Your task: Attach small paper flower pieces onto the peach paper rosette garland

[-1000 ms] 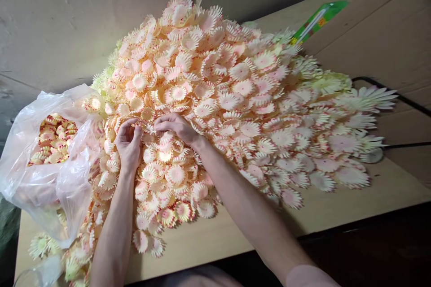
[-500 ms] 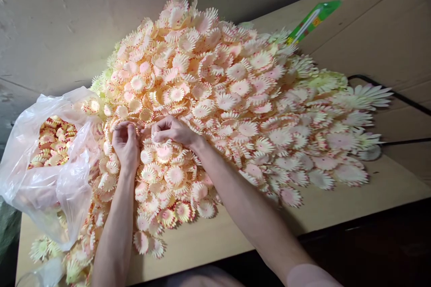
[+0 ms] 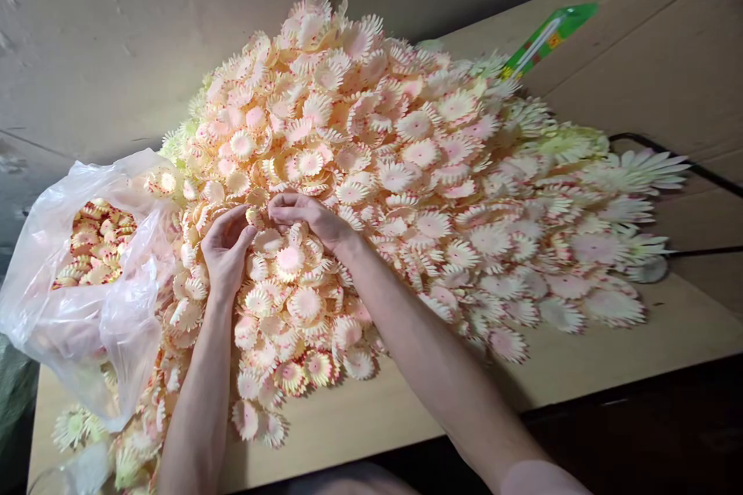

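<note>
A large heap of artificial flower petal pieces (image 3: 415,126), pale cream and pink with red-tipped scalloped edges, covers much of the table. My left hand (image 3: 228,246) is over the near left part of the heap, thumb and fingertips closed around a small petal piece (image 3: 254,217). Just to the right, my right hand (image 3: 313,218) has its fingers pinched together, fingertips pointing at the left hand. What lies between the right fingertips is too small to make out. A small gap separates the two hands.
At the left stands a translucent plastic bag (image 3: 43,247) with darker red-edged petal pieces (image 3: 98,244) in its opening. A green packet (image 3: 549,37) sticks up at the back right. Brown cardboard (image 3: 655,69) lies behind it. The wooden table's front edge (image 3: 400,437) runs along the near side.
My left hand has turned its fingers to the right, and the small piece at its fingertips now shows. My right hand has moved slightly up. The view has shifted a little.
</note>
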Demonstrator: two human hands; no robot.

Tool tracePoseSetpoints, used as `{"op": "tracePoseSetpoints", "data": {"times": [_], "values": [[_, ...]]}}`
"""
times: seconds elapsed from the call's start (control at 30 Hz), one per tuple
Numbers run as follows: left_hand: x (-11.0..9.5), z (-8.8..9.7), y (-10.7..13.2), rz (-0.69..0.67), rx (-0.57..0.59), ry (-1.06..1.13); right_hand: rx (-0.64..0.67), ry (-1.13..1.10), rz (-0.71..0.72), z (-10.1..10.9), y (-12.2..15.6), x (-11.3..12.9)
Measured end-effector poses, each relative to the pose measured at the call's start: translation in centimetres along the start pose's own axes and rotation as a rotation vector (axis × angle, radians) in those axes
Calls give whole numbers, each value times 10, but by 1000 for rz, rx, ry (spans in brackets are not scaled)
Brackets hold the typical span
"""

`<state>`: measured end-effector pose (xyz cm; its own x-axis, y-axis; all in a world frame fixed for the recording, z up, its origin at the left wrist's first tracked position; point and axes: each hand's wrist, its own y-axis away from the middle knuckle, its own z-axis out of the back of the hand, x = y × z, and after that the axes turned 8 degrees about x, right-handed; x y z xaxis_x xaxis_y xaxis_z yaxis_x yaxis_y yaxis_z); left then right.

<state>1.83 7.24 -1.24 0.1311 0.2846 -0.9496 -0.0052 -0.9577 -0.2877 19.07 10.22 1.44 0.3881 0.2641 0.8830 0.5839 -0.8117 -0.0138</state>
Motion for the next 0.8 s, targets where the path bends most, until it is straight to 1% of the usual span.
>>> {"op": "tracePoseSetpoints", "data": {"times": [0.1, 0.2, 0.33, 0.47, 0.57, 0.63, 0.7, 0.8], "values": [[-4, -1, 2, 23, 31, -29, -49, 0, -19, 1, -1, -1], [-7, -3, 2, 0, 69, -57, -47, 39, -20, 0, -1, 0], [-7, -3, 1, -27, 119, -53, -50, 38, -19, 0, -1, -1], [-7, -4, 1, -16, 134, -38, -61, 58, -16, 2, -4, -5], [-8, -6, 2, 10, 137, -24, -44, 86, -7, 1, -4, -5], [-9, -6, 1, 25, 95, -28, -24, 115, -2, 0, -5, -4], [-8, -7, 0, 25, 3, -7, -7, 165, 1, -1, -5, -4], [-7, -8, -3, 26, -135, 90, 11, 245, 0, -1, -5, -5]]}}
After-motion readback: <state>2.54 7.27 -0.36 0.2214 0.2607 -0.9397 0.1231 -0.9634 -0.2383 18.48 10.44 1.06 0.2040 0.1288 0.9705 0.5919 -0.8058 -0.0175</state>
